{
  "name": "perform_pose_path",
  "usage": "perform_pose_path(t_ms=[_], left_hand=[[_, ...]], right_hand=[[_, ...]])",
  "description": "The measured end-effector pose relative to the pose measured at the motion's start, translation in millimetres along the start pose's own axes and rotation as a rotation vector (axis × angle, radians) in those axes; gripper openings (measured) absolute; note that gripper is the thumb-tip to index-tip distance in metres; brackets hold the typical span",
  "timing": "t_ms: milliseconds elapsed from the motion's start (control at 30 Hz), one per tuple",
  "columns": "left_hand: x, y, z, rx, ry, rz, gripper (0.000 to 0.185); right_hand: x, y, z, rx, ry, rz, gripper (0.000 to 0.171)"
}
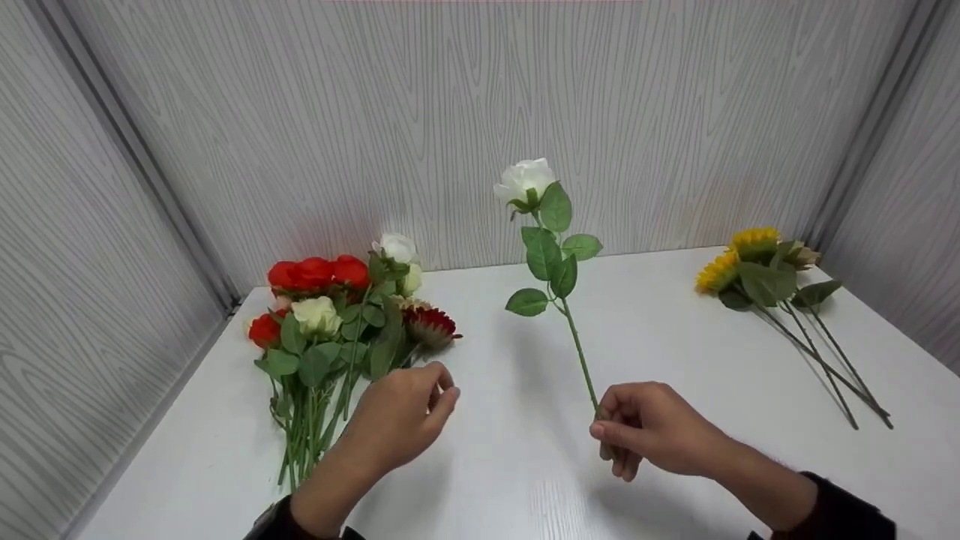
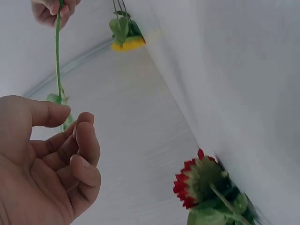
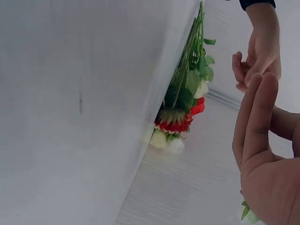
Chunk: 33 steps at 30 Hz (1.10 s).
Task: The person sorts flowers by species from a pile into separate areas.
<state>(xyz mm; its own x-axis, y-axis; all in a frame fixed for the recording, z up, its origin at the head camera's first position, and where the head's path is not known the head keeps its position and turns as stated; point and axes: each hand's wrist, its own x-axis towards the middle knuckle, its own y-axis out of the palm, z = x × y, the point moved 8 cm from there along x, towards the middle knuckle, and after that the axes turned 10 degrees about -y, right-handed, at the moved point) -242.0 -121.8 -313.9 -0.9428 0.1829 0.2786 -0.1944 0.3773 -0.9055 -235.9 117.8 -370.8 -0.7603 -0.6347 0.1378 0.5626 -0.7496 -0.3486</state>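
Right hand pinches lower stem of white rose, fingers curled round it; rose stands upright above white table, bloom high against grey wall. Left hand hovers just beside bunch of mixed flowers at table's left, fingers loosely curled, thumb near fingertips, holding nothing as far as left wrist view shows. Dark red bloom lies at bunch's near edge. Sunflowers lie well apart, far right.
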Motion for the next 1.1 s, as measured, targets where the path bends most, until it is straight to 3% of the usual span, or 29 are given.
perform_pose_path(t_ms=[200, 300, 467, 600, 733, 833, 933, 1100], left_hand=[[8.9, -24.3, 54.0, 0.159, -0.162, -0.080, 0.019], [10.4, -34.0, 85.3, 0.249, -0.251, -0.062, 0.027], [2.9, -34.5, 138.1, 0.305, -0.427, 0.158, 0.028], [-6.1, -27.9, 168.3, 0.311, -0.514, 0.319, 0.021], [-11.5, -15.6, 182.1, 0.257, -0.547, 0.430, 0.016], [-11.2, -9.5, 183.4, 0.200, -0.554, 0.453, 0.012], [-7.2, -11.5, 180.3, 0.177, -0.533, 0.403, 0.017], [2.2, -24.0, 171.1, 0.194, -0.468, 0.243, 0.029]], right_hand=[[2.3, -32.5, -18.8, -0.094, 0.087, -0.084, 0.030], [1.3, -47.9, -26.7, -0.130, 0.119, -0.120, 0.031], [-1.6, -69.4, -36.6, -0.167, 0.147, -0.164, 0.033], [-4.0, -83.3, -44.6, -0.210, 0.178, -0.178, 0.034], [-6.5, -92.5, -54.2, -0.262, 0.235, -0.169, 0.034], [-7.8, -95.4, -59.5, -0.322, 0.266, -0.153, 0.030], [-7.9, -96.4, -61.7, -0.370, 0.277, -0.147, 0.026], [-6.9, -95.6, -60.4, -0.390, 0.271, -0.143, 0.031]])
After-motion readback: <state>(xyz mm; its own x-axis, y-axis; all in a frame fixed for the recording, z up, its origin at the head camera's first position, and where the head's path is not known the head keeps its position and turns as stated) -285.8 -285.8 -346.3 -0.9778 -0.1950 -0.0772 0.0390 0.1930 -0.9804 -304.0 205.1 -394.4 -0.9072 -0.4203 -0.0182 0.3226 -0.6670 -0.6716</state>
